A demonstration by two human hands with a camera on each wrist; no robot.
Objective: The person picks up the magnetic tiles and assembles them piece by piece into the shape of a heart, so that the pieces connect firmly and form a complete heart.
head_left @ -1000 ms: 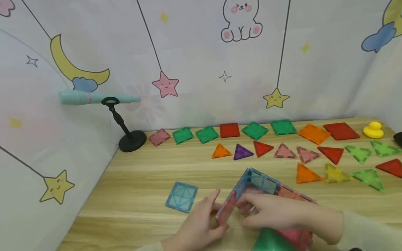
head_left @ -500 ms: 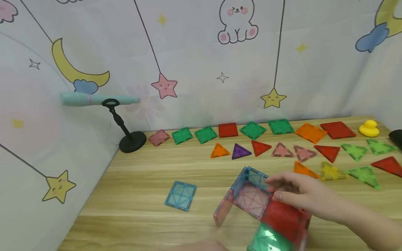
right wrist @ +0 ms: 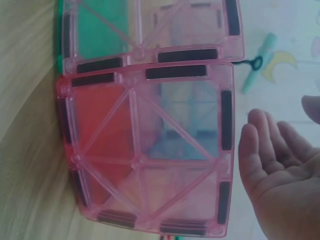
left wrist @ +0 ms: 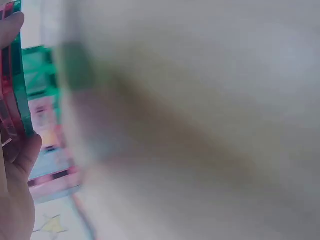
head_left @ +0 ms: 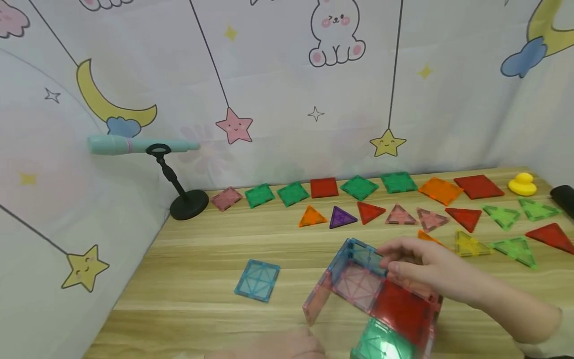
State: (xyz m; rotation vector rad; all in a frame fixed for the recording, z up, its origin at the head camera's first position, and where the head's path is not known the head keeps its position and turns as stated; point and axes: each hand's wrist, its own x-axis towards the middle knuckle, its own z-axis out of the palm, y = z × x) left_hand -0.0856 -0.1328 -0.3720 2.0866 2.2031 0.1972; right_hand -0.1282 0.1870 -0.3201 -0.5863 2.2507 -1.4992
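Observation:
A box-like build of see-through magnetic tiles [head_left: 401,309] stands at the front, with a pink and a red square in its floor and blue and pink walls. A green tile [head_left: 383,341] lies at its near end. My right hand [head_left: 417,267] hovers by the far right wall, fingers loosely bent and holding nothing; the right wrist view shows it beside the pink wall [right wrist: 150,150]. Blurred at the bottom edge is my left hand [head_left: 278,344], fingers mostly hidden. In the left wrist view its thumb and finger grip green and red magnetic tiles [left wrist: 20,95] at their edge.
One loose blue square [head_left: 257,280] lies left of the build. Behind are rows of squares and triangles, including a red square [head_left: 324,187] and a purple triangle [head_left: 343,217]. A black stand [head_left: 189,204] with a teal tube and a yellow duck [head_left: 522,184] flank them.
My right hand has come out of the build and moved right, above its far wall. My left hand has let go of the pink side wall and drawn back toward the bottom edge.

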